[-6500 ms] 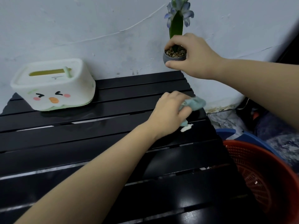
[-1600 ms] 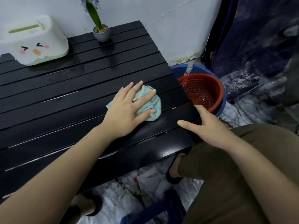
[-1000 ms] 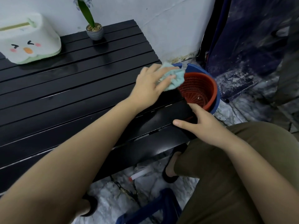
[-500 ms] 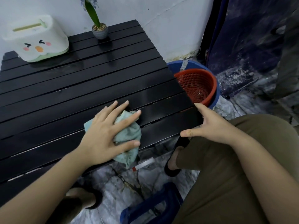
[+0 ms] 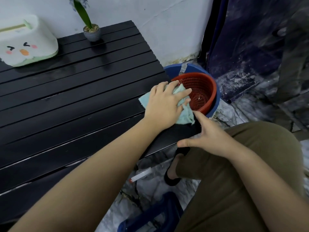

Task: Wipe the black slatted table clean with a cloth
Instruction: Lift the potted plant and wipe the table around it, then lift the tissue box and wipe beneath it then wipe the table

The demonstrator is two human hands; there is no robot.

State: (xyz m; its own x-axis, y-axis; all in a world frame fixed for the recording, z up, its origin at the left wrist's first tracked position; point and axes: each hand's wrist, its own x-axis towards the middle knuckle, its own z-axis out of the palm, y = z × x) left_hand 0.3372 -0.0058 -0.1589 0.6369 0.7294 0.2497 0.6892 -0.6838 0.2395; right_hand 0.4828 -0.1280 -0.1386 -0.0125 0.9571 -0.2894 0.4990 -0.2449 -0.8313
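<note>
The black slatted table (image 5: 70,101) fills the left half of the view, its slats glossy. My left hand (image 5: 164,103) presses a pale green cloth (image 5: 185,114) flat at the table's right edge; part of the cloth hangs over the edge. My right hand (image 5: 209,138) rests on the table's near right corner, thumb under the rim and fingers spread, holding no object.
A white tissue box with a duck face (image 5: 25,42) and a small grey potted plant (image 5: 92,32) stand at the table's back. A red mesh basket (image 5: 203,91) sits in a blue tub (image 5: 187,68) beside the right edge. My knee (image 5: 250,164) is at lower right.
My left hand has slid the cloth from the near edge up and right to the table's right edge by the basket. My right hand stays at the corner.
</note>
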